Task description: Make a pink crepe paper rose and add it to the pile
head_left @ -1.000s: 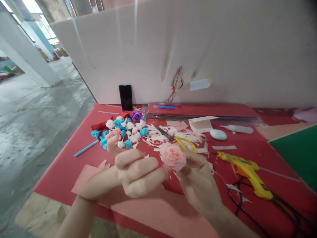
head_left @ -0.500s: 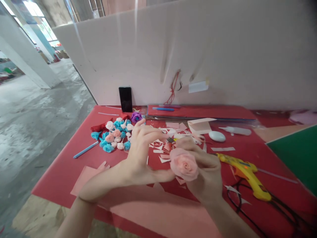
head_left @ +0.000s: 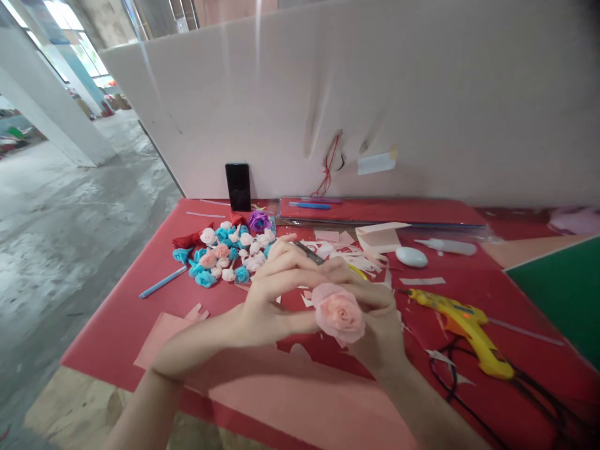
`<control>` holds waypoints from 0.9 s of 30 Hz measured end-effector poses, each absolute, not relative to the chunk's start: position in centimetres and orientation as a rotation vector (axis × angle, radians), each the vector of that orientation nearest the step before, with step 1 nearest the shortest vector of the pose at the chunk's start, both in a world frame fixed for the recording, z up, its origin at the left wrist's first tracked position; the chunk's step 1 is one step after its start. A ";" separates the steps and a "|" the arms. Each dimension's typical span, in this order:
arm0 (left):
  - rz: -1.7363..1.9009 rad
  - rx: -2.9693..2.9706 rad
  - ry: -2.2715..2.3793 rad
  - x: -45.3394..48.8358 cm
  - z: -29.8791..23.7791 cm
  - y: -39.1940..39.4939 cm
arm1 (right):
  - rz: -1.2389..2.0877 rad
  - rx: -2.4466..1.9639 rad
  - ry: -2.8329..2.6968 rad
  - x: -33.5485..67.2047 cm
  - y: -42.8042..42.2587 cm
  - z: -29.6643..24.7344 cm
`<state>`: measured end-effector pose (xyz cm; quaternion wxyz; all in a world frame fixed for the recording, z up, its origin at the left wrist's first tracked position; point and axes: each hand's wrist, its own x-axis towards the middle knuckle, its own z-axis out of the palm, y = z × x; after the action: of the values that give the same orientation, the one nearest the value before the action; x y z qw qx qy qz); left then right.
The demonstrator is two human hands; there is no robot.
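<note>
Your left hand (head_left: pixel 263 309) has moved in toward the pink rose (head_left: pixel 341 314), grip unclear.
Your right hand (head_left: pixel 382 331) holds it from behind, toward the table's (head_left: pixel 105 328) near edge, probably keeping petals free.

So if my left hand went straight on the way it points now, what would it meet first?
Most likely the pale pink layered paper rose in your right hand; your left hand's thumb seems right at its edge, though depth is unclear.

Craft workshop, bare concrete floor (head_left: pixel 124 159), thick pillar (head_left: pixel 47 94), yellow glue gun (head_left: pixel 462 314), paper scraps (head_left: pixel 360 259), red worktable (head_left: pixel 122 300)
</note>
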<state>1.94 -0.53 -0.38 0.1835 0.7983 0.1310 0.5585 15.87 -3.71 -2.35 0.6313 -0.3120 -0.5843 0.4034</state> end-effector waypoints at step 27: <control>1.817 2.441 0.465 2.0 -0.3 -0.9 | 1.106 -0.592 -1.360 16.2 -2.9 -2.8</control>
<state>2.00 -0.90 -0.28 0.0315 0.7926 0.1509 0.5899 16.17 -2.91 -2.76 0.6017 -0.2553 -0.5872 0.4775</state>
